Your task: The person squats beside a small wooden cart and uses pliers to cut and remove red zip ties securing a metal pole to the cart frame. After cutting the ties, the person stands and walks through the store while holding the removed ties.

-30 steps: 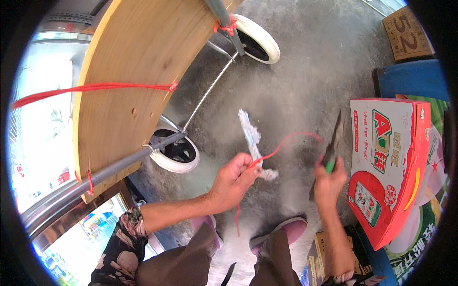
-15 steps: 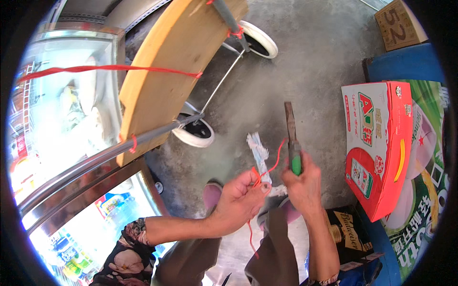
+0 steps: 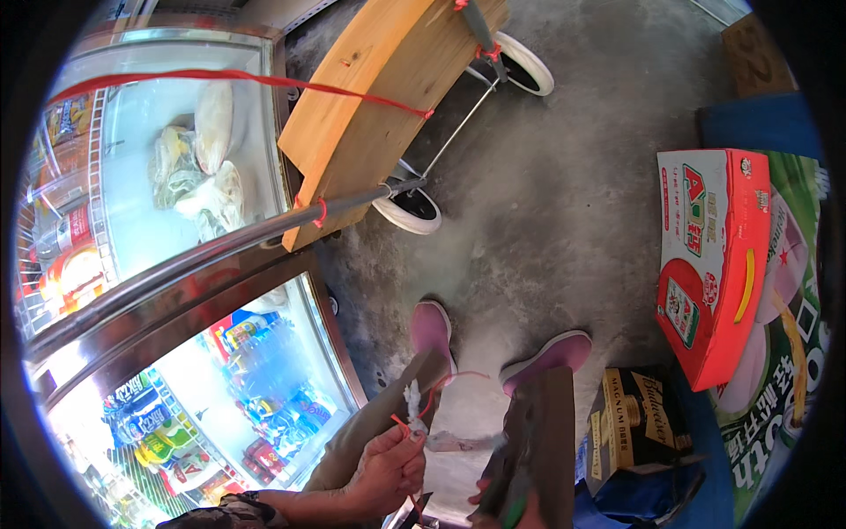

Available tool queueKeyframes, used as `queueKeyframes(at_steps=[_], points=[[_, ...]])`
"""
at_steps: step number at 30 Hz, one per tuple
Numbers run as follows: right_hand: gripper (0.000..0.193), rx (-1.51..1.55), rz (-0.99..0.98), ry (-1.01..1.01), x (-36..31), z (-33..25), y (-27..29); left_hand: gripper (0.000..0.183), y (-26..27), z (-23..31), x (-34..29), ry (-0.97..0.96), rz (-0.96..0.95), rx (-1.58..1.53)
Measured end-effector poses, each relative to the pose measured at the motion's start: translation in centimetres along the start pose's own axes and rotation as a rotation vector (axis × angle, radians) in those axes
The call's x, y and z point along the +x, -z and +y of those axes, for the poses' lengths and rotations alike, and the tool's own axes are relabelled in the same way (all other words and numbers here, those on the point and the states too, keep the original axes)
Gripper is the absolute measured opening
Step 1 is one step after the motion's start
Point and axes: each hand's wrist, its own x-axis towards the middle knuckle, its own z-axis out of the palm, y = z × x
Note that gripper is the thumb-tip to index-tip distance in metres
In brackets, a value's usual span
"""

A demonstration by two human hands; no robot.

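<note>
My left hand, low in the middle, is closed on a knotted white cloth strip. A thin red string loops round it and trails out to the right, with another end below the fist. My right hand is at the lower edge, partly cut off and blurred. It grips a tool by its green handle; the tool's dark metal part is smeared against my trouser leg, and its exact kind is unclear. Both hands are in front of my knees, above my purple shoes.
Lit glass-topped coolers with bottles and bags line the left. A wooden board on a wheeled metal frame is tied with red cord. Boxes stand right: a red-and-white carton and a black-and-gold carton.
Both hands have dropped toward the lower edge, the left one also moving left with the cloth strip. The tool has come down from its raised position. The view has shifted, showing more of my shoes.
</note>
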Motion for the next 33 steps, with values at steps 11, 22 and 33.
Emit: queueKeyframes(at_steps=[11, 22, 33], points=[[0.048, -0.196, 0.2, 0.362, -2.9, 3.5, -1.5, 0.015, -1.8, -1.9, 1.0, -0.196, 0.443, 0.41], [0.044, -0.316, 0.457, 0.133, -1.6, 5.4, -1.1, 0.007, 3.3, -0.5, -0.4, -0.808, 0.344, 1.048], [0.019, 0.178, 0.185, -0.005, -10.6, 8.5, -5.5, 0.009, -0.1, -6.2, -9.2, -1.316, 0.323, 1.522]])
